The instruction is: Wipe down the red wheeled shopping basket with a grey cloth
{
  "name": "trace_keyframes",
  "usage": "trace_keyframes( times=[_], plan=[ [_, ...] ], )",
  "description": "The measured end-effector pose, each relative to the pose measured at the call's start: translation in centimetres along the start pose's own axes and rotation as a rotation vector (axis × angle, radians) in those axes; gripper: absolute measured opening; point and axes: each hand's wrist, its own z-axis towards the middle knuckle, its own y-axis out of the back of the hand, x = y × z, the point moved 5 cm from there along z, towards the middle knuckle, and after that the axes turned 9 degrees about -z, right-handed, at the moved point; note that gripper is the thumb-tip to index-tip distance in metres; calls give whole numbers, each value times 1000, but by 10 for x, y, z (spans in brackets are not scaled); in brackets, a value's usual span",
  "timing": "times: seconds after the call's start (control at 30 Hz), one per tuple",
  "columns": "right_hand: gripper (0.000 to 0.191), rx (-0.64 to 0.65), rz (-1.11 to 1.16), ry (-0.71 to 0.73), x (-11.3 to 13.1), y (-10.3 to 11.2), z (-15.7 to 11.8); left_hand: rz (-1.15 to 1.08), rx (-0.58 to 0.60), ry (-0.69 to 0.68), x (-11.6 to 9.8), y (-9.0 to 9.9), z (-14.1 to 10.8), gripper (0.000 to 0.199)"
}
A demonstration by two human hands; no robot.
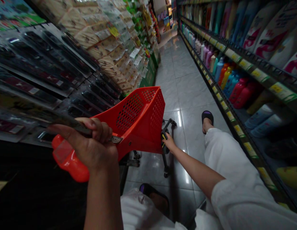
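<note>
A person looks down a shop aisle at a red shopping cart point(145, 137), which sits just left of centre on a grey tiled floor point(186, 88), its perforated basket pointing ahead. The left hand point(97, 151) is in the foreground with its fingers curled closed around a long, narrow bar point(69, 120), blurred towards the left edge; the bar's other end meets the near side of the basket. Beneath that hand is a glossy red plastic piece point(67, 156). The right hand point(170, 144) reaches to the cart's far end, fingers touching a small black-and-yellow object point(164, 142) beside the basket wall; how tightly they close cannot be told. On the left hang dark items in clear packaging point(74, 68), with stacked beige packs point(98, 38) beyond. On the right, shelves carry colourful bottles point(227, 75). The person wears loose white trousers point(221, 150) and dark slippers point(207, 115)
</note>
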Motion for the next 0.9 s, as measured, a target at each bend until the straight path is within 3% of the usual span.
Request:
trace_keyframes(
  times=[0.17,0.27,0.33,0.43,0.53,0.6,0.7,0.83,0.9],
  plan=[
    [59,-129,-75,-57,-34,5,-56,3,23,-35,-1,0,-2,62],
    [59,-208,-137,-79,-37,-4,-86,2,25,-33,1,2,-3,59],
    [58,-260,-183,-43,-20,-18,-104,-5,22,-40,2,3,-3,58],
    [57,-327,-235,96,40,-45,-128,-24,17,-37,4,3,-2,58],
    [55,-263,-238,337,112,-69,-145,-48,12,-32,5,2,-1,58],
    [55,-191,-237,480,143,-72,-149,-60,12,-39,5,1,0,59],
    [53,-106,-260,564,140,-60,-146,-67,10,-63,5,1,1,61],
    [56,-135,-311,389,102,-40,-138,-59,3,-70,5,2,1,63],
    [57,-154,-322,399,111,-44,-142,-59,1,-69,4,2,1,62]
  ],
)
